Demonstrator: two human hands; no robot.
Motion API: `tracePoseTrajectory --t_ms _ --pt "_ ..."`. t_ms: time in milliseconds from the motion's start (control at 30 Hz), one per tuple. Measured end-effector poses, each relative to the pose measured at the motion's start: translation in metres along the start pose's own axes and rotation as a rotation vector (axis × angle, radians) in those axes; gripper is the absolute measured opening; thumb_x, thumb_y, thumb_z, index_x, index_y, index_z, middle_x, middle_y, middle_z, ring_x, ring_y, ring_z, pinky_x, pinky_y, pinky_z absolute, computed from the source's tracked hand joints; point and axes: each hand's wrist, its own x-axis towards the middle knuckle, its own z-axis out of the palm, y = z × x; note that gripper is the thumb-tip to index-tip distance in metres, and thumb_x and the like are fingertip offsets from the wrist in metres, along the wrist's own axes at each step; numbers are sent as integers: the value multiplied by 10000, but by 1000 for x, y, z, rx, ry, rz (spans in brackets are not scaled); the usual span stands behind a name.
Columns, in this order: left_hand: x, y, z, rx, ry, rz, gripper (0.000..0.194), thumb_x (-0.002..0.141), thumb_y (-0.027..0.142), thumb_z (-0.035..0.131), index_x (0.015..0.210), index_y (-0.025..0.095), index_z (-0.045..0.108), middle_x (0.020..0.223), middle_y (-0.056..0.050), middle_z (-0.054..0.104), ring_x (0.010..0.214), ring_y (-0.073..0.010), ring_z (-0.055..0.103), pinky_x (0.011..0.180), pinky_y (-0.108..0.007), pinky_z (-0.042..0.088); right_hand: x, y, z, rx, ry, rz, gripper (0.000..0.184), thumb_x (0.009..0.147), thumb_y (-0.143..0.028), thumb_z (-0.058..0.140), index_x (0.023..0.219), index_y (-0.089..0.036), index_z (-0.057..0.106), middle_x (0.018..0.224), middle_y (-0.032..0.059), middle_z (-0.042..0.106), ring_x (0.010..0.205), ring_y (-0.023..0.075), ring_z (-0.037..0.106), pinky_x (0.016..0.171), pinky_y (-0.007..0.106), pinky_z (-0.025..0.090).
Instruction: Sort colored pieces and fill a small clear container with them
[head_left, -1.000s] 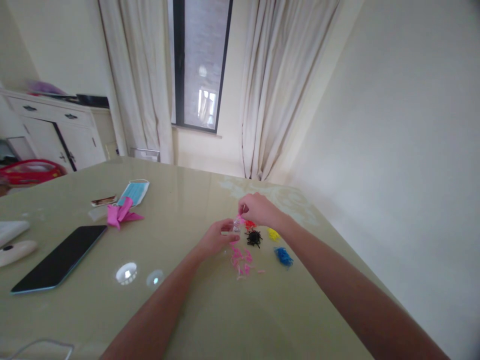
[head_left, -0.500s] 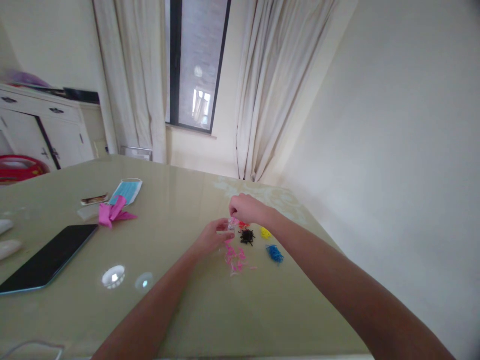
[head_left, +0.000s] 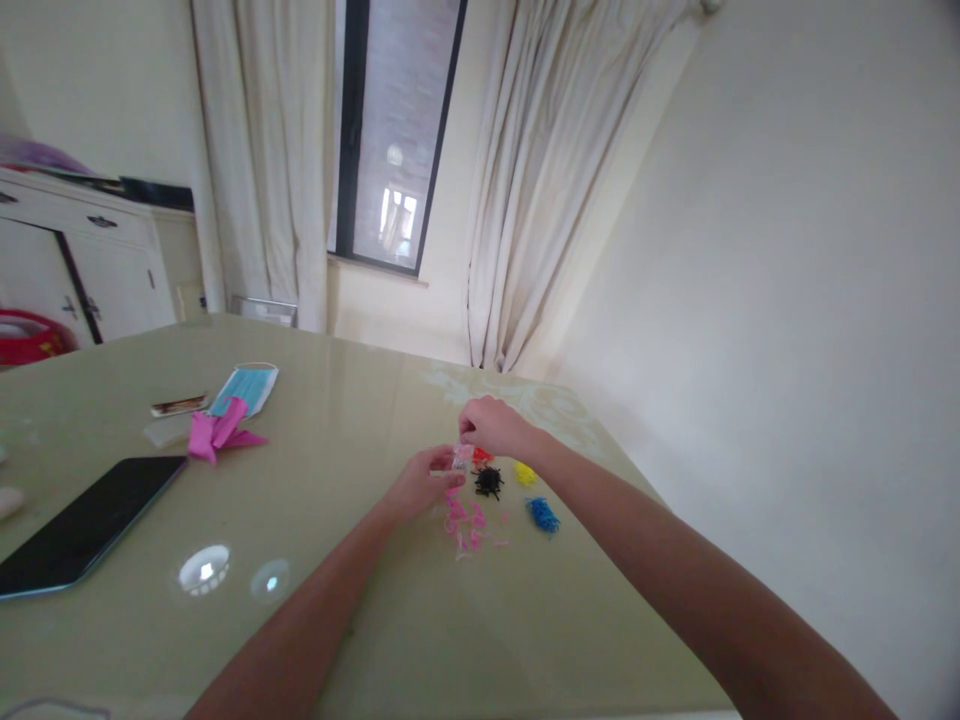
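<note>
Container [head_left: 462, 457]: blurred, in left hand [head_left: 421, 484] | right hand [head_left: 493, 427]: pinch unclear | tablet [head_left: 94, 522]: cropped

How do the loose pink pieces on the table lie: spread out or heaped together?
Spread out: the pink pieces lie scattered beside the left hand, bare tabletop showing between them.

A blue mask [head_left: 253, 386] and pink folded piece [head_left: 217, 432] lie beyond a black tablet [head_left: 94, 520].

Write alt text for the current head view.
A person's left hand holds a small clear container at a glossy table, the right hand at its top. Nearby lie pink pieces, a red pile, black pile, yellow pile and blue pile; farther left, a face mask, pink item and dark flat device.
</note>
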Motion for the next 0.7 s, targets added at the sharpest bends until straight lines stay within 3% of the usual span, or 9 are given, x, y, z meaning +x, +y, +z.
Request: tracePoseTrajectory --t_ms 133,300,400,467,567,633,700 --pt "0 0 1 21 1 24 368 723 326 791 1051 159 768 989 -108 814 915 -264 741 812 -350 558 -4 1 -1 33 45 6 166 864 -174 668 901 -197 828 906 73 802 858 202 717 722 255 459" --pt "0 2 -3 31 58 -13 390 715 317 775 1065 147 742 1038 -135 792 979 -283 727 794 -348 566 -22 10 12 110 173 63 176 962 -247 630 1015 -173 781 1015 73 785 910 186 688 749 259 438" --pt "2 1 -6 24 113 -22 425 720 321 765 1103 141 724 1083 -159 782 1012 -293 723 835 -372 572 -46 16 40 160 151 81 145 939 -281 699 951 -154 769 898 54 769 808 170 673 696 250 423" --pt "3 0 -7 28 128 -29 432 713 331 774 1099 143 725 1091 -162 780 1019 -298 723 859 -388 573 -65 18 67 245 29 49 181 871 -340 795 892 -161 772 850 40 750 749 164 658 671 244 419" --pt "3 -1 -7 28 140 -37 432 705 334 788 1090 148 730 1092 -156 779 1024 -297 724 870 -390 579 -87 17 107 325 1 33 461 758 -456 885 1077 -146 765 1035 96 725 779 188 647 689 268 440" --pt "2 -1 -7 27 149 -38 441 700 329 797 1096 148 731 1068 -145 784 1010 -290 728 868 -385 583 -94 13 126 364 17 40 505 748 -450 887 1129 -145 755 1072 109 694 845 218 654 735 288 463" --pt "1 1 -7 23 154 -35 446 693 327 807 1094 147 733 1037 -133 789 988 -285 732 863 -383 588 -93 8 138 406 28 42 428 800 -379 843 1150 -150 751 1068 107 677 871 226 656 764 297 475"
